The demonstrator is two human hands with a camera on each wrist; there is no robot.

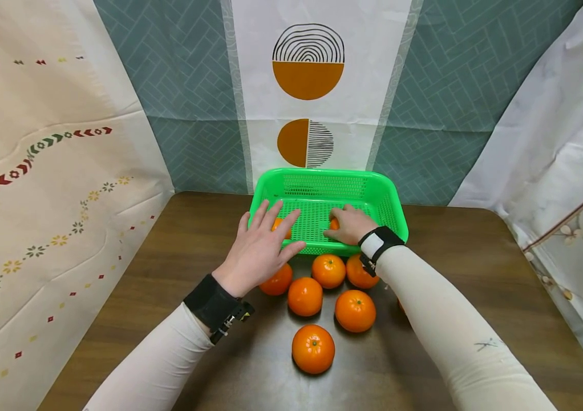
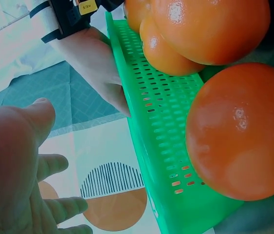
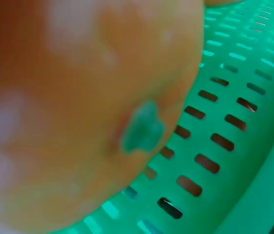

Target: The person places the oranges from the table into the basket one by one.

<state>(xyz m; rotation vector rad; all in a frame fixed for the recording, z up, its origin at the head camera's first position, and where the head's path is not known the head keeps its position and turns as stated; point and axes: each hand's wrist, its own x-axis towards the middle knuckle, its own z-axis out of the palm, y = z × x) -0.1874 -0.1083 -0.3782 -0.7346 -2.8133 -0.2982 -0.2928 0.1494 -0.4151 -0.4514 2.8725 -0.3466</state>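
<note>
My right hand (image 1: 355, 224) reaches over the front rim of a green plastic basket (image 1: 398, 214) and grips an orange (image 1: 335, 224) inside it, fingers curled round it. Spread wide, the fingers of my left hand (image 1: 260, 242) hold nothing over the basket's front left corner. Partly hidden behind them, another orange (image 1: 282, 228) lies in the basket. In the left wrist view the left hand (image 2: 15, 170) is beside the basket wall (image 2: 141, 161), apart from it. A large, blurred orange (image 3: 93, 112) with a green stem end fills much of the right wrist view.
Several loose oranges lie on the brown wooden table (image 1: 209, 228) in front of the basket, the nearest orange (image 1: 313, 349) toward me. My right forearm partly covers one. A patterned cloth (image 1: 317, 137) hangs behind the basket; pale cloths (image 1: 40, 171) flank the table.
</note>
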